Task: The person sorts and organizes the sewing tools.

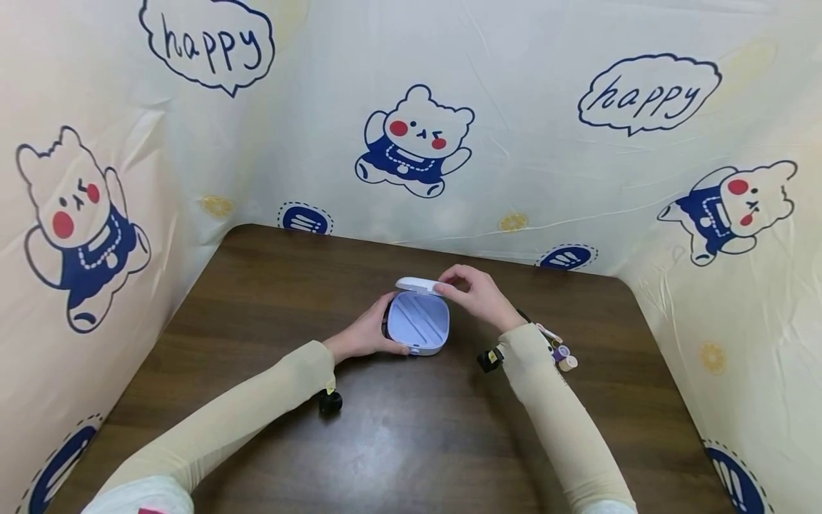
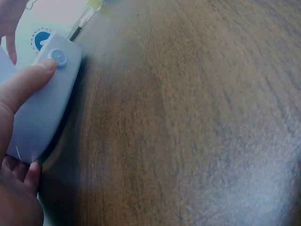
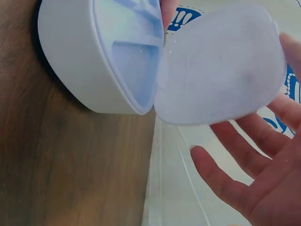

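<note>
A pale lilac case (image 1: 419,320) with a hinged lid (image 1: 419,285) sits on the wooden table, its lid raised at the back. Inside, raised dividers (image 3: 136,42) split it into compartments. My left hand (image 1: 369,332) grips the case from its left side. The thumb of that hand lies beside the round button (image 2: 57,57) on the front wall, with the other fingers around the far side. With thumb and fingers at its right edge, my right hand (image 1: 475,294) holds the lid. In the right wrist view the lid's smooth inner face shows, fingers partly behind it.
Beside the right forearm lie small sewing items, among them a purple thread spool (image 1: 561,353) and a cream spool (image 1: 568,363), partly hidden by the sleeve. A printed cloth (image 1: 514,178) hangs around the table's back and sides. Small black cameras (image 1: 330,402) are on both wrists.
</note>
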`<state>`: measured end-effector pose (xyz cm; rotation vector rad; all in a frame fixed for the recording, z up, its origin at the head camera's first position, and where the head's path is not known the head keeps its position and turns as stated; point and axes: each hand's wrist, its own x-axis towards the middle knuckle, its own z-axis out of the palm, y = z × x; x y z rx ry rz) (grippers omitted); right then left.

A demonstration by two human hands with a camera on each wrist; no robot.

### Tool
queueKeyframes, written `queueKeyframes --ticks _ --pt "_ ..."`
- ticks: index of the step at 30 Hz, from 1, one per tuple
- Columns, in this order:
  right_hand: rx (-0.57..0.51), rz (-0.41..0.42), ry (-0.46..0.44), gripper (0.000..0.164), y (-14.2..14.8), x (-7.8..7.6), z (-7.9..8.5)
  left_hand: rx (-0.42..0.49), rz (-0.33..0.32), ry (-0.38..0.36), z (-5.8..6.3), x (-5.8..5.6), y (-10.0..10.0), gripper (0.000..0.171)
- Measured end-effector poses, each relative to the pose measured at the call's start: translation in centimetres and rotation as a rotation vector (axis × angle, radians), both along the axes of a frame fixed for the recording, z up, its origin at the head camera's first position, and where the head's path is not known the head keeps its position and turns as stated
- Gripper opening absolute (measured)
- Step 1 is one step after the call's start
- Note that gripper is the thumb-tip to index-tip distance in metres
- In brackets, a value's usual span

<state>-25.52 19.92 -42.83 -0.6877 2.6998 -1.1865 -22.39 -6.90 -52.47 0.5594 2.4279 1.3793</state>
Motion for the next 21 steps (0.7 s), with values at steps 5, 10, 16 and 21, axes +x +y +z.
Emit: queueKeyframes --ticks 5,10,16,21 --pt "-0.045 -0.019 0.047 0.023 -0.4 -0.2 0.5 0.004 -0.004 -0.002 0.0 0.0 0.0 0.121" --pt "-0.034 -0.033 0.105 0.030 -0.7 -0.5 1.0 0.005 -0.012 0.013 0.1 -0.1 -0.1 0.120" --pt "-0.005 -0.039 0.134 0.033 -0.8 -1.0 1.2 -0.038 -0.018 0.008 0.7 -0.1 -0.3 0.121" --pt "-0.105 -0.091 0.042 0.029 -0.2 -1.7 1.1 -0.073 -0.021 0.000 1.1 0.0 -0.2 0.120"
